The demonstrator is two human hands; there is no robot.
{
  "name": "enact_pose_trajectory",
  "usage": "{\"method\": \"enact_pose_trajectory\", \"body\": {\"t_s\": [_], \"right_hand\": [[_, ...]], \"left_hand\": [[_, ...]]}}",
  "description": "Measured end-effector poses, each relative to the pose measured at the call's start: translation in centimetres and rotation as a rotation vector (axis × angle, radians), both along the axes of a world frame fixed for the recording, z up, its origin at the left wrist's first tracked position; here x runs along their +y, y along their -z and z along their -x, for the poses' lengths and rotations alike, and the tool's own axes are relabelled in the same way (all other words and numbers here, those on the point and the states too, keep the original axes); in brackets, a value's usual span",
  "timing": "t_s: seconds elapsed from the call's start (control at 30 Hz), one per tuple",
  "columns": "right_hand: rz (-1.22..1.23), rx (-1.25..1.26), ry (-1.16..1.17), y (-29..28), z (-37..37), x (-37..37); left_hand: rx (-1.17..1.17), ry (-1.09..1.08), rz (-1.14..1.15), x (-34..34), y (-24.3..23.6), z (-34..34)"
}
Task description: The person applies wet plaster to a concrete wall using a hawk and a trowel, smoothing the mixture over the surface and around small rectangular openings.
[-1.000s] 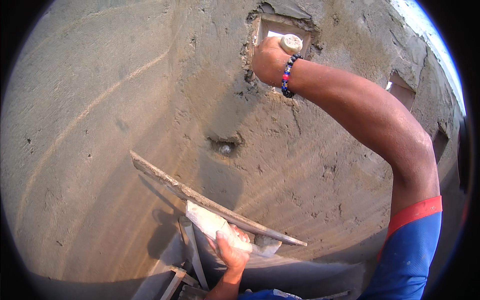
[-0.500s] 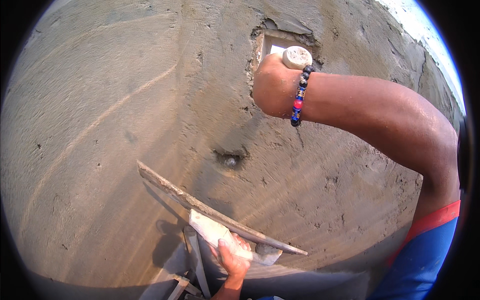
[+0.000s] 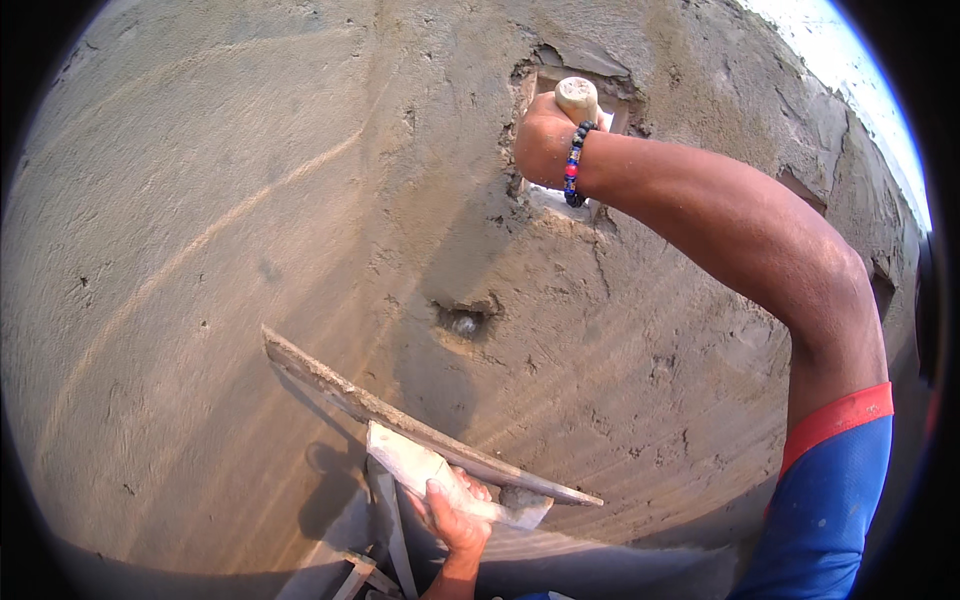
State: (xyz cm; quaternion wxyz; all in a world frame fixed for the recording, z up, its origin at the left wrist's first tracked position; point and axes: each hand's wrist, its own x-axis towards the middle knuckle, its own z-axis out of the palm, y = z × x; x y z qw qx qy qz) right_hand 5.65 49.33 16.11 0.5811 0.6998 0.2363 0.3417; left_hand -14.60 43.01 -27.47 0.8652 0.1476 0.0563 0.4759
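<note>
My right hand (image 3: 545, 142), with a beaded bracelet at the wrist, is closed round a tool's thick, round wooden handle (image 3: 577, 97). The tool's working end is hidden behind the hand, at a square recessed box (image 3: 548, 76) in the rough plastered wall. Lower down, my left hand (image 3: 457, 517) grips the pale handle block (image 3: 408, 456) of a long wooden plastering float (image 3: 400, 414). The float slants down to the right, and mortar clings to its edge. Whether its face touches the wall I cannot tell.
Grey-brown plaster covers the wall (image 3: 250, 200), with ragged edges around the box. A small round hole (image 3: 465, 323) lies between my hands. Wooden pieces (image 3: 375, 570) stand below, beside my left forearm. Bright sky shows at the upper right.
My right hand has risen slightly at the box, and its tool handle has tilted and shifted up and left. My right elbow has come inward. The float has moved slightly left.
</note>
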Motion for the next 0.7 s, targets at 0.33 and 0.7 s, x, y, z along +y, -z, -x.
{"method": "enact_pose_trajectory", "body": {"t_s": [0.33, 0.7], "right_hand": [[0.344, 0.118, -0.287, 1.7, 13.2, -3.9], [0.073, -0.032, -0.205, -4.5, 15.0, -8.8]], "left_hand": [[0.015, -0.010, 0.047, -0.2, -0.3, 0.1], [0.023, -0.039, 0.062, 0.8, -0.8, -0.1]]}}
